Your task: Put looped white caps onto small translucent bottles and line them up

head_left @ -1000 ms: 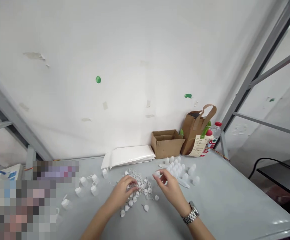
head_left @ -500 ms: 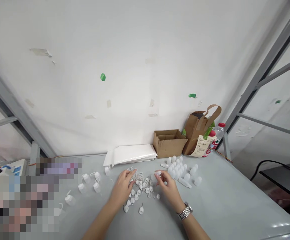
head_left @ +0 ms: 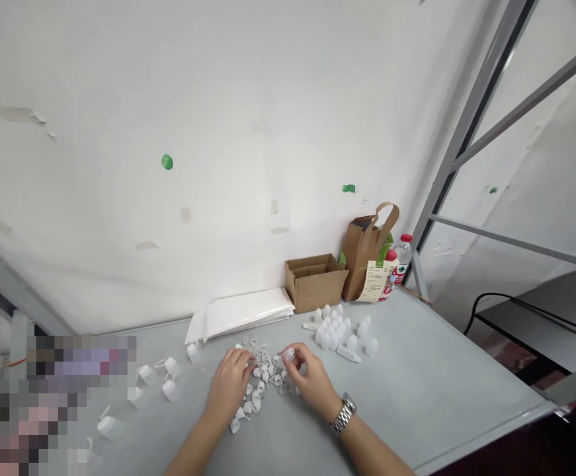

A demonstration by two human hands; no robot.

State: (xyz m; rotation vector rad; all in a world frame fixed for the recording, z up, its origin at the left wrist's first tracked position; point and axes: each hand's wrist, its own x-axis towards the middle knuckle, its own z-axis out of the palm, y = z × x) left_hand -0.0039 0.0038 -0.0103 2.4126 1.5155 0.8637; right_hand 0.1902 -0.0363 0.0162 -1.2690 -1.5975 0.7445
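Note:
My left hand (head_left: pixel 230 383) rests at the left side of a pile of small white caps with loops (head_left: pixel 256 396), its fingers bent over the pile's edge; what its fingertips touch is too small to tell. A small translucent white bottle (head_left: pixel 288 355) is pinched between the thumb and fingers of my right hand (head_left: pixel 310 378), over the right side of the pile. Beyond my right hand stands a cluster of translucent bottles (head_left: pixel 333 329), with a few lying down. Several capped bottles (head_left: pixel 170 390) with loops stand left of my left hand.
White padded envelopes (head_left: pixel 248 313) lie along the wall. Beside them are an open cardboard box (head_left: pixel 317 291), a brown paper bag (head_left: pixel 357 258) and a red-capped bottle (head_left: pixel 403 254). Metal frame posts flank the grey table (head_left: pixel 416 383).
The view has turned to the right, so things appear farther left. My right hand is nearer my left hand, still with the bottle.

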